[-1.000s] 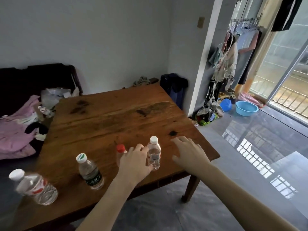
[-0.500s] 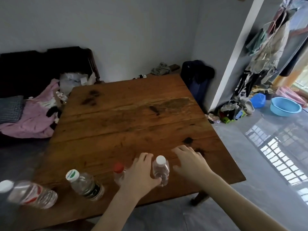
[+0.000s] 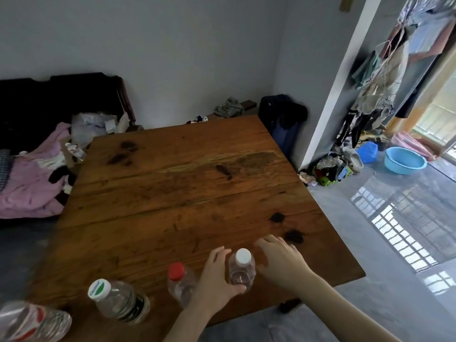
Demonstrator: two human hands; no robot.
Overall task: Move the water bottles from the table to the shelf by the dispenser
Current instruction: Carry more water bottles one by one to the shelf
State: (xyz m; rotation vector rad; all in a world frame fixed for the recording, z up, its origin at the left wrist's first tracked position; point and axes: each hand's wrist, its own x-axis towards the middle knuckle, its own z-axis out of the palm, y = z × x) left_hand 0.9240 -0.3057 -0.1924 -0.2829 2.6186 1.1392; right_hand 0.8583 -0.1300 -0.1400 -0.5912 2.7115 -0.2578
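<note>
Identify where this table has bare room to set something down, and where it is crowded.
Bare: the table from its far edge down to the hands. Crowded: the near edge, where four bottles stand, the left hand gripping the white-capped bottle, the right hand beside it.

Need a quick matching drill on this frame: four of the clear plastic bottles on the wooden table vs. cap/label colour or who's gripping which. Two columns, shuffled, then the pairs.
Things:
1. Small clear bottle gripped by the left hand
2. Clear bottle just left of that hand
3. Clear bottle with a dark label
4. Clear bottle at the frame's left edge

Features:
A. green-and-white cap
B. red-and-white label
C. white cap
D. red cap

Pairs: 1-C; 2-D; 3-A; 4-B. The right hand hovers beside bottle 1.
</note>
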